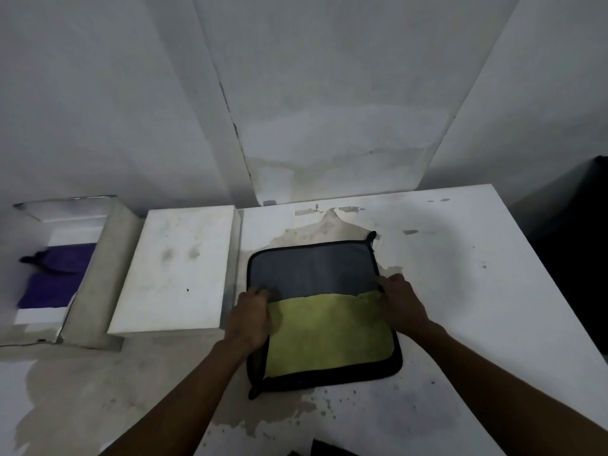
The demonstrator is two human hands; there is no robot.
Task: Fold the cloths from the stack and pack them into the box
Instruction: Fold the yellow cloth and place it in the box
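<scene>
A square cloth with a black hem lies flat on the white table [460, 291]. Its far half shows a grey side [309, 268]. Its near half is turned over and shows a yellow-green side [329, 334]. My left hand [251, 319] grips the cloth's left edge where the fold line runs. At the right end of that line my right hand [399, 301] pinches the edge. At the far left an open white box [82, 281] holds folded purple cloths [49, 278].
A white rectangular block [177, 271] stands between the box and the cloth. The table's surface is stained and peeling around the cloth. A plain wall rises behind. Something dark stands past the table's right edge [572, 245].
</scene>
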